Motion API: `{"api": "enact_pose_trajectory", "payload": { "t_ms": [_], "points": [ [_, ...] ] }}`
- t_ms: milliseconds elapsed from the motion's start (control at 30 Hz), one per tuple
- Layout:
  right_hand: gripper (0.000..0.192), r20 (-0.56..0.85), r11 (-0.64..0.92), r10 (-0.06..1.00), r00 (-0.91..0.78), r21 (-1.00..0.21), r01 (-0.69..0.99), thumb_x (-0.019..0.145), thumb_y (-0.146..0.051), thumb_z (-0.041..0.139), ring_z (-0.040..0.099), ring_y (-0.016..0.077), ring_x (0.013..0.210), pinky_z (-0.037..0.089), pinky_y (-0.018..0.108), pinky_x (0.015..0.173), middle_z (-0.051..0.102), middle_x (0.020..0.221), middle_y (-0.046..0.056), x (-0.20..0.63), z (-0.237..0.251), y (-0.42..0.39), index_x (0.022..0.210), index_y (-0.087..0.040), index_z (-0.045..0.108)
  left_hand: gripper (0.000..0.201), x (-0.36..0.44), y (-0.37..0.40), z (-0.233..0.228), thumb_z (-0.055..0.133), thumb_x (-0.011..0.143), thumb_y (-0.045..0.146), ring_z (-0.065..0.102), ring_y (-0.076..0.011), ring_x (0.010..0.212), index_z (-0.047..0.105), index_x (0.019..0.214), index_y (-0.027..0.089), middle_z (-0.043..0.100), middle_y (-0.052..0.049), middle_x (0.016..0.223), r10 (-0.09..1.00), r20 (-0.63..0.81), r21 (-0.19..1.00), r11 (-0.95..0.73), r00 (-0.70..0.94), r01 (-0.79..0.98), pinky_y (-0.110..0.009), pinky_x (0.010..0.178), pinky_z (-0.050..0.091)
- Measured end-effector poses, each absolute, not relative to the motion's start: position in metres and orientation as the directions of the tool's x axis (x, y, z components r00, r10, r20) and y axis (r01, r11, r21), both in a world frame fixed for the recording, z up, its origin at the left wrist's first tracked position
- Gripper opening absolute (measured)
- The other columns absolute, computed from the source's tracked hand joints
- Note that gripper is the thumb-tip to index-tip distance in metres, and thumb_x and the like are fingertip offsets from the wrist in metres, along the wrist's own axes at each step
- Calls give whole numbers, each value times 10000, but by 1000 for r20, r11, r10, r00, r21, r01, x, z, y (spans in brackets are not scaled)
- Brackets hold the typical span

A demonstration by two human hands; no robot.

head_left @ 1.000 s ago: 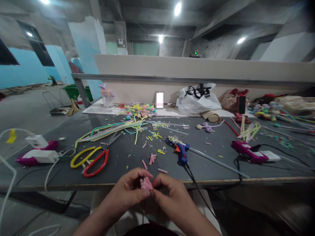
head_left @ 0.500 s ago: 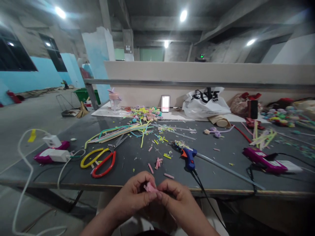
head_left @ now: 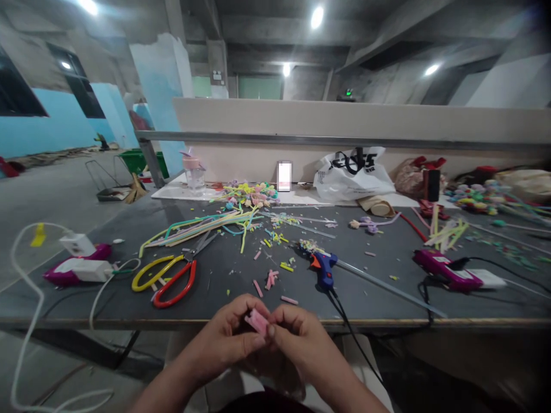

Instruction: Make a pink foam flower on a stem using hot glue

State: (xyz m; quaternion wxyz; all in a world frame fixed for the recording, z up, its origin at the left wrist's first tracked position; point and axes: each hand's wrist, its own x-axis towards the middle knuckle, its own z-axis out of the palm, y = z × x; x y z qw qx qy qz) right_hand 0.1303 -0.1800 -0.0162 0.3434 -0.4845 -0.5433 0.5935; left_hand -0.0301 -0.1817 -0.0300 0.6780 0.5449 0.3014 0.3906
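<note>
My left hand and my right hand meet just in front of the table's near edge, both pinching a small pink piece between thumbs and fingertips. On the dark table beyond them lie short pink cut bits, a blue glue gun with its black cord running off the edge, and scissors with a yellow and a red handle. A bundle of long coloured strips lies further back on the left.
A purple power strip with white plugs sits at the left, and another purple one at the right. A white plastic bag, a phone and a clear cup stand along the back wall. Coloured craft pieces crowd the far right.
The view shifted slightly. My fingers have turned and pressed the pink piece, which now looks flatter and more compact between the fingertips. Nothing on the table moved.
</note>
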Motion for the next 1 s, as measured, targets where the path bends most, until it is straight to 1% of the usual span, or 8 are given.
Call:
{"api": "enact_pose_trajectory", "payload": {
  "t_ms": [133,200,333,433,600,767,867,1000],
  "points": [
    [328,-194,-183,909,-369,-981,65,720,-450,572,488,94,512,362,203,500,563,561,-3,136,-17,-182,626,-137,598,207,-34,-181,-31,663,719,277,454,-101,703,556,875,192,495,32,770,875,39,980,60,483,-189,-219,645,355],
    [356,-165,-153,919,-359,-986,63,754,-472,534,502,103,535,373,209,509,578,589,4,138,-17,-183,682,-138,633,194,-35,-180,-31,676,703,275,442,-98,697,567,839,190,489,35,761,893,51,986,27,447,-166,-210,639,350],
    [240,-136,-110,944,-302,-989,102,726,-367,587,528,112,559,404,223,540,608,638,0,136,-17,-186,821,-159,659,191,-36,-179,-32,690,682,272,436,-96,690,572,811,197,496,37,746,923,55,990,-1,380,-141,-198,626,340],
    [205,-116,-87,951,-287,-990,110,677,-302,630,550,122,600,420,236,580,639,688,16,131,-19,-186,816,-154,659,196,-36,-179,-35,699,673,269,424,-93,679,566,800,200,484,43,727,936,57,991,-11,348,-132,-191,613,330],
    [172,35,82,974,-226,-975,205,693,-271,622,579,146,660,436,242,605,665,725,29,129,-22,-187,822,-166,665,204,-33,-180,-38,699,676,274,420,-95,686,555,800,201,486,41,740,938,64,989,-14,342,-146,-193,619,330],
    [95,240,305,948,-210,-878,370,722,-209,606,586,128,639,431,214,603,667,686,5,132,-20,-189,780,-185,678,219,-33,-181,-36,697,677,293,413,-91,658,551,811,199,484,41,726,935,48,990,2,352,-142,-190,595,328],
    [85,321,392,917,-235,-828,400,738,-199,602,595,121,626,433,202,600,674,677,0,133,-18,-190,772,-188,680,231,-35,-180,-34,699,674,294,417,-93,664,551,824,199,476,39,732,926,67,992,-21,372,-127,-195,600,336],
    [94,366,442,895,-256,-808,389,754,-191,588,617,124,651,438,201,611,693,706,13,132,-20,-189,770,-183,681,206,-36,-179,-37,686,692,281,428,-97,684,549,820,197,478,35,740,930,106,994,-89,353,-63,-198,614,341]
  ]
}}
